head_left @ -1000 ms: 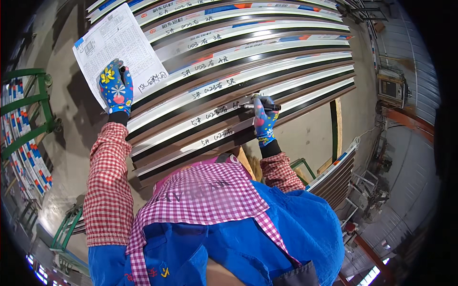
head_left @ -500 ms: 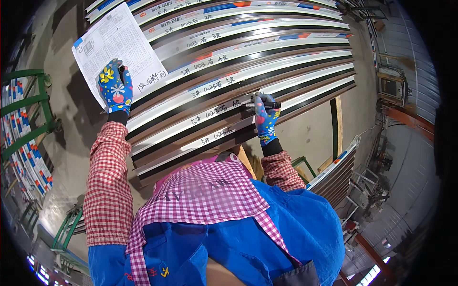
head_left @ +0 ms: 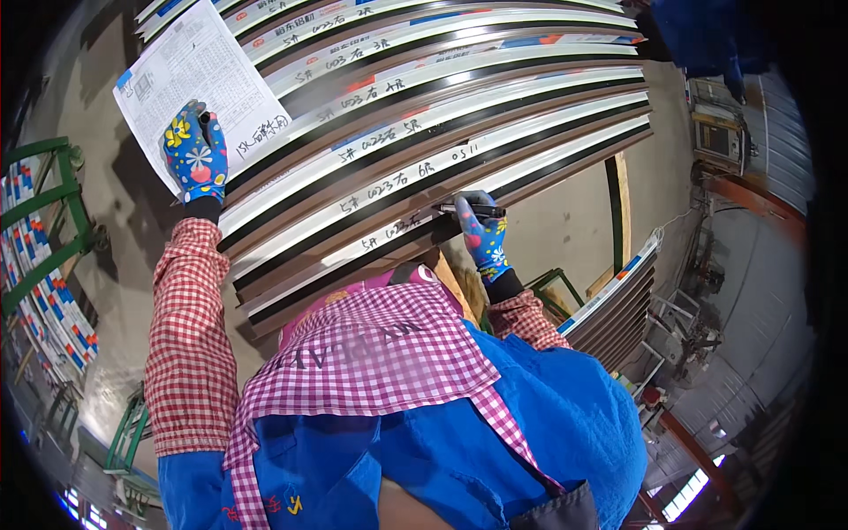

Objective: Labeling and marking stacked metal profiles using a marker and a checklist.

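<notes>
My right hand point(head_left: 483, 231), in a blue flowered glove, grips a black marker point(head_left: 480, 210). The marker's tip is at the nearest metal profile point(head_left: 397, 231), just right of the handwriting on its white face. My left hand point(head_left: 196, 155), in a matching glove, rests on a printed paper sheet point(head_left: 240, 88) at the far left of the profiles. Its fingers close around a small black piece that looks like the marker's cap point(head_left: 205, 117). Handwriting runs along the second nearest profile point(head_left: 397, 179) too. The undersides of both hands are hidden.
Several more long brown-and-white profiles point(head_left: 371, 49) lie side by side beyond. Green racks point(head_left: 53, 230) hold wrapped stock at the left. Another profile bundle point(head_left: 609, 309) stands at the right, near a wooden strip point(head_left: 623, 208). Dark blue clothing point(head_left: 711, 40) shows at the upper right.
My right hand has moved down with the marker from the second nearest profile to the nearest one. More black marks now show on the second. Dark blue clothing has appeared at the upper right.
</notes>
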Action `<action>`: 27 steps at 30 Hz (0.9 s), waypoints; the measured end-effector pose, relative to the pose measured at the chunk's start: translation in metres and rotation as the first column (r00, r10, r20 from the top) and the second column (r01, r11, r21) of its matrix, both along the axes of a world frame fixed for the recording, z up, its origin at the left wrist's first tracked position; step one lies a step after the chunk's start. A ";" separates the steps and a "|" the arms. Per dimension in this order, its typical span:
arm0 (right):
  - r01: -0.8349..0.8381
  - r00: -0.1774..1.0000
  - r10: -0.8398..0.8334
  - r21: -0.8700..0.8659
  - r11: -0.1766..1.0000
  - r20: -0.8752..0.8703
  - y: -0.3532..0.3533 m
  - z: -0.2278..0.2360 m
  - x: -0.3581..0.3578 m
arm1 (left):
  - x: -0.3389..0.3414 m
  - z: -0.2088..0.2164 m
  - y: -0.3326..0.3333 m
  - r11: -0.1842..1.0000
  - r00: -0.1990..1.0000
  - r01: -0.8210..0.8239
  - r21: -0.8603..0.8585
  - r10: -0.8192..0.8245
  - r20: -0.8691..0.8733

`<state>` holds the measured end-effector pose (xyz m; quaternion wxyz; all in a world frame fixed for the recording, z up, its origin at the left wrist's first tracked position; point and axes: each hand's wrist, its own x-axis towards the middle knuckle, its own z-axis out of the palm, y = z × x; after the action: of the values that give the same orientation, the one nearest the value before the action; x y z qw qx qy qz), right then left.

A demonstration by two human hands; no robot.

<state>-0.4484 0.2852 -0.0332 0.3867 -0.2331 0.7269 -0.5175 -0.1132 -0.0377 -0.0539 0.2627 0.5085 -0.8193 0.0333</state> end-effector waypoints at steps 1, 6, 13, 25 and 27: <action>0.003 1.000 -0.003 0.000 1.000 -0.001 0.000 0.001 -0.001 | 0.001 -0.001 0.000 1.000 1.000 -0.003 0.004 0.003 -0.003; 0.004 0.996 -0.008 -0.045 0.999 -0.091 0.006 -0.007 -0.009 | -0.001 0.001 0.000 0.999 1.000 -0.005 0.042 0.005 -0.013; 0.128 0.991 -0.129 -0.052 0.990 -0.027 -0.001 -0.004 -0.006 | 0.000 0.000 0.000 0.999 1.000 -0.009 0.032 0.009 0.003; 0.029 0.996 -0.042 -0.149 0.988 -0.082 0.003 -0.008 -0.015 | 0.001 -0.001 0.002 1.000 1.000 -0.003 0.014 0.003 0.009; 0.070 0.989 -0.085 -0.127 0.989 -0.121 0.002 -0.012 -0.015 | 0.000 0.000 0.002 1.000 1.000 -0.002 0.010 0.002 0.020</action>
<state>-0.4636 0.2874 -0.0452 0.3046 -0.2602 0.7253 -0.5599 -0.1127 -0.0357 -0.0543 0.2520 0.5104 -0.8215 0.0344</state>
